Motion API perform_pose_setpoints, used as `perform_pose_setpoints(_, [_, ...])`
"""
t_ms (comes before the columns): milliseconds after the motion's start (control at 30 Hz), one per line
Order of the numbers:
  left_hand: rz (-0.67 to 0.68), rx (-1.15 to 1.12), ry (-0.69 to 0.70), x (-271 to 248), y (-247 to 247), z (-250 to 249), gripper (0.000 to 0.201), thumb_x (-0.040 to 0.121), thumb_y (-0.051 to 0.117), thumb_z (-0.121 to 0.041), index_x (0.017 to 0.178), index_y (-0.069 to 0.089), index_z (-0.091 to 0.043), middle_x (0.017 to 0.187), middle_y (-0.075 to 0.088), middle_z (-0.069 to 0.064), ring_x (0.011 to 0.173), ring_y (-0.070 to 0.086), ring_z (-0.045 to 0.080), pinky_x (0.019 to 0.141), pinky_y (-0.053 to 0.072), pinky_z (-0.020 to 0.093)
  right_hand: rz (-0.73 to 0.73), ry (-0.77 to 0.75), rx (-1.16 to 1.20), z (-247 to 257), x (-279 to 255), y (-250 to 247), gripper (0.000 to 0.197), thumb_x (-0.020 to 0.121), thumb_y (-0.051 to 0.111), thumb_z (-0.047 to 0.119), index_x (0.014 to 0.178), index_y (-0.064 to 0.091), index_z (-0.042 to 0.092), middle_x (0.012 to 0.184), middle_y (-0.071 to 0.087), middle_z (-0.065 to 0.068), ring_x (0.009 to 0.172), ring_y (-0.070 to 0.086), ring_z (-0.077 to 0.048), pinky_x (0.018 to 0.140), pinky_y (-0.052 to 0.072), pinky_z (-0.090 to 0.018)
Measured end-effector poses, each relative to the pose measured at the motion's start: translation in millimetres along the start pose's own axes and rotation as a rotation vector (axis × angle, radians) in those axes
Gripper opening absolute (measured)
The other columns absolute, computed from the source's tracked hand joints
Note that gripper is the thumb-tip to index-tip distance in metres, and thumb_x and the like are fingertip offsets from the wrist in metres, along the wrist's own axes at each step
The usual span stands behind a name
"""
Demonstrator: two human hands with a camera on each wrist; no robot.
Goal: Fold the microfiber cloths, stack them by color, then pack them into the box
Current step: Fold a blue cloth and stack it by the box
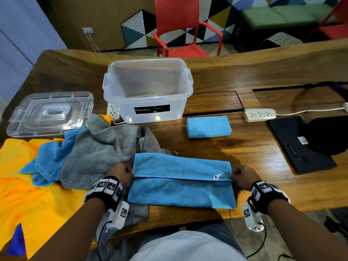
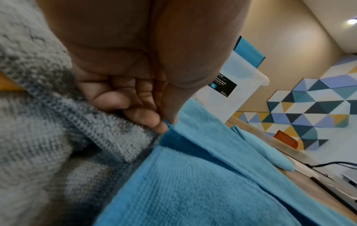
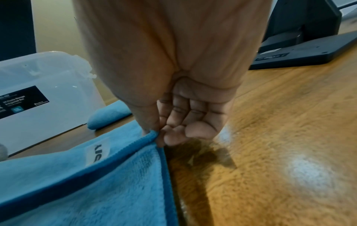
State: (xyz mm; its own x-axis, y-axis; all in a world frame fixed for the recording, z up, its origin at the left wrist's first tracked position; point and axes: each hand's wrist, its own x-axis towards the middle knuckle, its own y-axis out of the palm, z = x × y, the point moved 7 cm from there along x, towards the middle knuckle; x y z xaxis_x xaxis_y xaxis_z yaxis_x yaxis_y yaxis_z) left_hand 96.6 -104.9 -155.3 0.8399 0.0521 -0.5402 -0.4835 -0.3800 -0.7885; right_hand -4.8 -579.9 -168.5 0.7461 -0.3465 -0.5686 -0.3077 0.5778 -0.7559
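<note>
A blue cloth (image 1: 182, 179) lies part-folded on the wooden table (image 1: 254, 153) in front of me, its far half laid over toward me. My left hand (image 1: 123, 175) pinches its left corner (image 2: 170, 124) between thumb and fingers. My right hand (image 1: 242, 176) pinches the right corner (image 3: 154, 134) beside a white tag (image 3: 98, 152). A folded blue cloth (image 1: 208, 126) lies behind, right of the clear box (image 1: 147, 91), which holds nothing. A grey cloth (image 1: 98, 151), another blue cloth (image 1: 47, 162) and yellow cloths (image 1: 22, 185) lie heaped at the left.
The box lid (image 1: 49, 112) lies left of the box. A white power strip (image 1: 259, 114) and a black flat device (image 1: 301, 146) sit at the right. A red chair (image 1: 180, 27) stands beyond the table.
</note>
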Motion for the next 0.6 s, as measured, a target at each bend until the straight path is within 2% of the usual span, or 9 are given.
perform_pose_setpoints(67, [0.039,0.061,0.002,-3,3,4,0.023,0.086,0.067,-0.027,0.067,0.062,-0.016,0.073,0.064,0.007,0.072,0.06,0.022,0.062,0.037,0.024,0.015,0.001,0.037,-4,-1,3,0.024,0.086,0.077,0.029,0.079,0.059,0.016,0.085,0.068,-0.009,0.079,0.067,-0.026,0.069,0.055,-0.037])
perform_pose_setpoints(167, [0.062,0.141,0.012,-8,3,5,0.022,0.086,0.068,-0.03,0.071,0.068,-0.014,0.075,0.066,0.009,0.07,0.058,0.02,0.06,0.036,0.023,0.03,-0.025,0.097,-2,-7,7,0.024,0.088,0.075,0.031,0.079,0.059,0.014,0.081,0.069,-0.01,0.078,0.067,-0.029,0.072,0.057,-0.042])
perform_pose_setpoints(233, [0.08,0.145,0.017,-9,4,8,0.027,0.086,0.068,-0.037,0.07,0.067,-0.015,0.072,0.065,0.005,0.069,0.06,0.019,0.058,0.037,0.025,0.07,-0.024,0.141,-2,-12,9,0.028,0.089,0.072,0.039,0.082,0.063,0.013,0.073,0.07,-0.008,0.068,0.067,-0.024,0.061,0.055,-0.035])
perform_pose_setpoints(300, [0.144,0.113,0.028,-10,8,10,0.035,0.082,0.071,-0.049,0.067,0.065,-0.018,0.065,0.066,-0.001,0.063,0.062,0.015,0.056,0.043,0.026,0.158,0.005,0.155,-4,-19,14,0.037,0.086,0.074,0.046,0.083,0.064,0.01,0.064,0.069,-0.006,0.054,0.062,-0.016,0.049,0.047,-0.027])
perform_pose_setpoints(367, [0.249,0.077,0.03,-12,14,12,0.04,0.075,0.075,-0.056,0.07,0.069,-0.016,0.064,0.071,-0.002,0.064,0.068,0.016,0.064,0.055,0.03,0.24,0.033,0.136,-8,-25,19,0.043,0.08,0.08,0.046,0.08,0.061,0.008,0.06,0.067,-0.006,0.049,0.057,-0.016,0.047,0.042,-0.024])
perform_pose_setpoints(400, [0.288,0.08,0.029,-14,16,13,0.041,0.072,0.077,-0.056,0.072,0.07,-0.016,0.064,0.072,-0.002,0.064,0.069,0.015,0.068,0.056,0.03,0.278,0.041,0.118,-9,-28,21,0.043,0.077,0.083,0.045,0.079,0.059,0.009,0.06,0.067,-0.007,0.049,0.056,-0.017,0.046,0.04,-0.024])
perform_pose_setpoints(500, [0.352,0.191,0.021,-21,20,15,0.036,0.073,0.078,-0.053,0.072,0.07,-0.018,0.062,0.071,-0.006,0.061,0.067,0.009,0.067,0.052,0.022,0.384,0.048,0.008,-11,-39,27,0.041,0.073,0.085,0.044,0.077,0.065,0.008,0.059,0.069,-0.004,0.045,0.055,-0.013,0.046,0.039,-0.023])
perform_pose_setpoints(600, [0.368,0.253,0.049,-25,26,14,0.032,0.074,0.079,-0.046,0.065,0.063,-0.021,0.066,0.066,-0.006,0.067,0.062,0.01,0.063,0.044,0.022,0.451,0.032,-0.067,-9,-49,32,0.03,0.076,0.084,0.037,0.084,0.074,0.01,0.064,0.073,-0.001,0.05,0.061,-0.008,0.046,0.04,-0.021])
